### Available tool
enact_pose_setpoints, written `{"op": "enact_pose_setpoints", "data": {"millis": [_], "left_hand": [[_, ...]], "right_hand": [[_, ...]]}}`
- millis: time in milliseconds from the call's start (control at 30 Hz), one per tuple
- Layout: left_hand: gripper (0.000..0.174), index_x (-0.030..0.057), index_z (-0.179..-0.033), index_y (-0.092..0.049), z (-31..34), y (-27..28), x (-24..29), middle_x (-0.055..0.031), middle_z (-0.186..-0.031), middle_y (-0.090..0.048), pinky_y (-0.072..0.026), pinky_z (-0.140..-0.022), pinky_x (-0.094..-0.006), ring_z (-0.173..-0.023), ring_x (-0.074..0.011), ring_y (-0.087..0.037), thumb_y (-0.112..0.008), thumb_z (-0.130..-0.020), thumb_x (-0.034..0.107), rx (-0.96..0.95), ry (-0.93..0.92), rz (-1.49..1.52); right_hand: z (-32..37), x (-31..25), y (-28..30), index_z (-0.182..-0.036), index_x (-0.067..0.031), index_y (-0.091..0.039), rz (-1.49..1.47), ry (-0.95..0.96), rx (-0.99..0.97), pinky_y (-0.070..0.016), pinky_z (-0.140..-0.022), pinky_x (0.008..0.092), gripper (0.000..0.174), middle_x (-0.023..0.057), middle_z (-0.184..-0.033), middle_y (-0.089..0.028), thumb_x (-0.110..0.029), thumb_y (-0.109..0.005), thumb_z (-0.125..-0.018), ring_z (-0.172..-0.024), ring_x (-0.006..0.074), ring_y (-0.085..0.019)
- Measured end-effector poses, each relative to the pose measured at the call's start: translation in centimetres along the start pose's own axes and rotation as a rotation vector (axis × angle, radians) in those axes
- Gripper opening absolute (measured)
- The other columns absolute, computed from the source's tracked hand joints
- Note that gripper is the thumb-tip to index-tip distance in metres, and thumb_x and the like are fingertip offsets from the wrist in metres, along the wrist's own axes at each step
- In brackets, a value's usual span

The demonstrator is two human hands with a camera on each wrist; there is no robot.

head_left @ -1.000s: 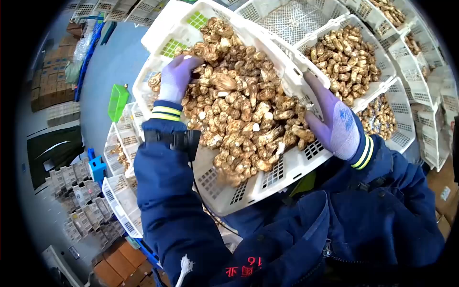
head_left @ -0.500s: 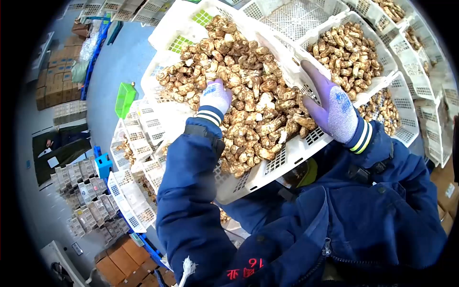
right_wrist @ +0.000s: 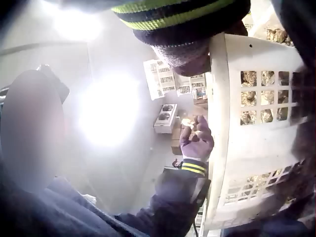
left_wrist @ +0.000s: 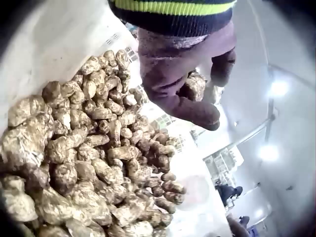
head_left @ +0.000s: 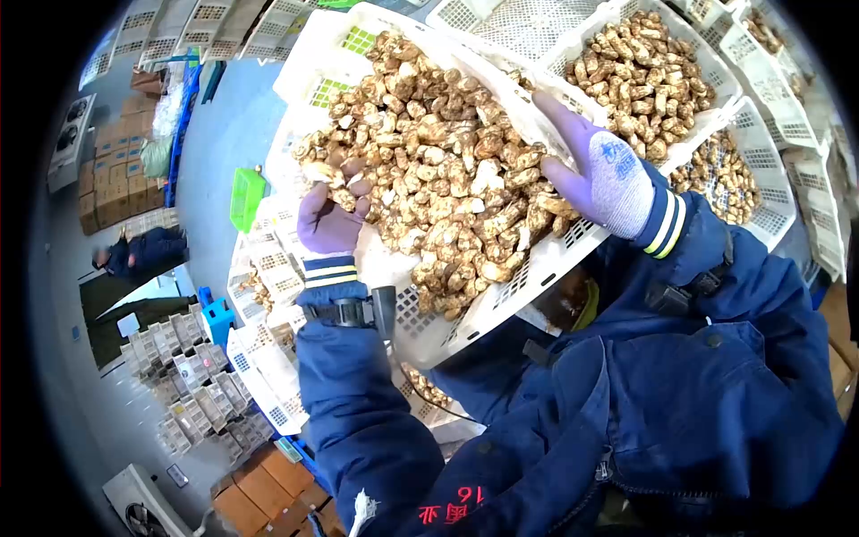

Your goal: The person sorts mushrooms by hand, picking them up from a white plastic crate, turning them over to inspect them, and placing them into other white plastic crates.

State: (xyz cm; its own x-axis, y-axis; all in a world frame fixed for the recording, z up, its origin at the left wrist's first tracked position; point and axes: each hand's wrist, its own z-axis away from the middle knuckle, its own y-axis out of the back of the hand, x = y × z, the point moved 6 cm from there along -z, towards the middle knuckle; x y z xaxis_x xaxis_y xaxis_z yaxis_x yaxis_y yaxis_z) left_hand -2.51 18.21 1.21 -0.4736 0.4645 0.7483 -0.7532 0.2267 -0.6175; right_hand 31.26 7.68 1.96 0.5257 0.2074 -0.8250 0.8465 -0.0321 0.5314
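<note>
A heap of brown and white mushrooms [head_left: 438, 170] fills a tilted white crate [head_left: 429, 336]. At the heap's left side, the left hand [head_left: 331, 219], in a purple glove, holds a mushroom [head_left: 322, 173] between curled fingers. In the left wrist view that hand [left_wrist: 182, 74] has a mushroom [left_wrist: 193, 86] in its grasp, above the heap [left_wrist: 98, 153]. The right hand [head_left: 604, 174] lies along the crate's right side, fingers extended and thumb spread. The right wrist view shows this hand [right_wrist: 190, 61] at the crate's wall [right_wrist: 261, 143], its fingers mostly hidden.
More crates with mushrooms [head_left: 640, 80] stand at the upper right. White crates [head_left: 268, 358] and a green basket [head_left: 246, 199] are at the left. Cardboard boxes [head_left: 268, 488] lie at the bottom left, and a person in dark clothing [head_left: 148, 251] is farther off.
The left hand has moved from the middle of the heap to its left edge and now holds a mushroom. The right hand remains at the crate's side, shifted slightly left in view.
</note>
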Motion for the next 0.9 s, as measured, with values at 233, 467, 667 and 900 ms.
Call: {"op": "enact_pose_setpoints", "data": {"millis": [233,467,667,900], "left_hand": [[0.032,0.0061,-0.118,-0.058,-6.9,-3.9,-3.2,-0.0192,-0.111,-0.062,-0.0547,-0.073,-0.0332,-0.097,-0.0253,-0.063,-0.058,-0.096,0.03,-0.144,0.094,-0.133],[0.057,0.0084,-0.131,-0.055,-10.2,-7.5,-11.8,-0.0202,-0.121,-0.059,-0.0477,-0.095,-0.0417,-0.11,-0.0348,-0.06,-0.066,-0.078,0.024,-0.131,0.134,-2.139],[0.062,0.0044,-0.13,-0.056,-10.8,-7.3,-11.9,-0.024,-0.118,-0.06,-0.0472,-0.096,-0.0405,-0.111,-0.0374,-0.059,-0.071,-0.074,0.028,-0.103,0.306,-2.102],[0.04,-0.0078,-0.112,-0.058,-6.5,-0.3,-5.8,-0.0203,-0.102,-0.064,-0.0554,-0.077,-0.0327,-0.09,-0.0271,-0.066,-0.057,-0.075,0.008,0.232,0.076,-0.615]], "right_hand": [[0.3,0.2,-0.3,-0.145,-0.0032,-0.033,0.043,0.025,0.025,-0.0474,-0.095,0.045,0.062,0.0301,-0.122,-0.056,-0.018,-0.058,-0.09,-0.111,0.0433,-0.057],[0.0,0.1,-0.1,-0.145,-0.0023,-0.031,0.023,0.001,-0.011,-0.0475,-0.094,0.0451,0.065,0.0299,-0.122,-0.057,-0.018,-0.059,-0.089,-0.111,0.0435,-0.057],[0.0,-0.1,0.1,-0.147,-0.0031,-0.029,0.024,-0.082,-0.09,-0.0409,-0.104,0.0413,0.065,0.029,-0.133,-0.051,-0.016,-0.057,-0.09,-0.124,0.0407,-0.05],[0.1,0.6,-0.4,-0.146,-0.0051,-0.032,0.06,-0.065,-0.04,-0.0406,-0.105,0.0415,0.063,0.0284,-0.135,-0.049,-0.017,-0.057,-0.089,-0.126,0.0397,-0.049]]}}
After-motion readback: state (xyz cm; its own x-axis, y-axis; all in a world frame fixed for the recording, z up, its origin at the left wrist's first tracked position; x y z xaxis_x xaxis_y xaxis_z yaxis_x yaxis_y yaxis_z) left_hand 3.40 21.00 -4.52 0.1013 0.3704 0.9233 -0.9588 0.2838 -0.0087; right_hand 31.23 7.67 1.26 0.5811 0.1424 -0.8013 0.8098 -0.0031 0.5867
